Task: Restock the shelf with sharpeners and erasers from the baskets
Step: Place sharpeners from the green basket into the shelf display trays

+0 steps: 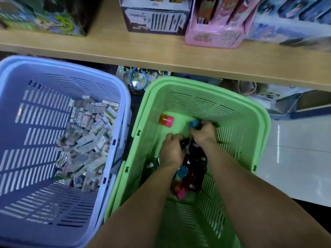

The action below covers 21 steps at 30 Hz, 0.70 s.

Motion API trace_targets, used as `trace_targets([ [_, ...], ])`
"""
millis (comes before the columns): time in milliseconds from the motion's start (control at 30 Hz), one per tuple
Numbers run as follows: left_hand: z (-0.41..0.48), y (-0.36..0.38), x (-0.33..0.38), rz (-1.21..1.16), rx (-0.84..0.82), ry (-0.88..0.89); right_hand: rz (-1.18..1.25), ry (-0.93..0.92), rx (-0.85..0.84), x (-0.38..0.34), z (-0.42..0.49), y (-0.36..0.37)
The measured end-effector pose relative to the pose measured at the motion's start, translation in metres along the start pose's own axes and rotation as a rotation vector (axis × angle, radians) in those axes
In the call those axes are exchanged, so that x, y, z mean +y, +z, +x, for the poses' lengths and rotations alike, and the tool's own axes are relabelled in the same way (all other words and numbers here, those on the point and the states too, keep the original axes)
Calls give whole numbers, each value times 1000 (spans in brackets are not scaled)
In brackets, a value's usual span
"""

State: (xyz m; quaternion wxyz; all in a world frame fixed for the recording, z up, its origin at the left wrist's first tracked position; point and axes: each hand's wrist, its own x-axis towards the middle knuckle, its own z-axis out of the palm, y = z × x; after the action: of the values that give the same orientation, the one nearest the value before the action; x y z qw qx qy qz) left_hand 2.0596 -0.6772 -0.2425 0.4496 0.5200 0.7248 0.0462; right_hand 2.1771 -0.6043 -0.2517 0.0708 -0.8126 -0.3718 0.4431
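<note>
Both hands reach into the green slatted plastic basket (250, 122), which stands just beside the lavender slatted plastic basket (35, 72) heaped with small boxed erasers (87, 140). The left hand (172, 151) curls its fingers round a dark sharpener (184, 143). The right hand (204, 131) grips a blue-capped sharpener (194, 124). A pink-and-orange sharpener (166, 120) lies apart on the green basket's floor. The pale wooden shelf (161, 54) runs above.

The shelf (125, 49) bears a purple box (155, 22) and a pink box (213, 37).
</note>
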Motion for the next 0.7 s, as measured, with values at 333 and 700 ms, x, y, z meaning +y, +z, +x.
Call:
trace_targets([
  [333, -55, -39, -23, -147, 98, -142, -53, -333, -297, -35, -31, 38],
  [700, -54, -35, -35, -47, -13, -178, -191, -425, -78, -32, -23, 38],
])
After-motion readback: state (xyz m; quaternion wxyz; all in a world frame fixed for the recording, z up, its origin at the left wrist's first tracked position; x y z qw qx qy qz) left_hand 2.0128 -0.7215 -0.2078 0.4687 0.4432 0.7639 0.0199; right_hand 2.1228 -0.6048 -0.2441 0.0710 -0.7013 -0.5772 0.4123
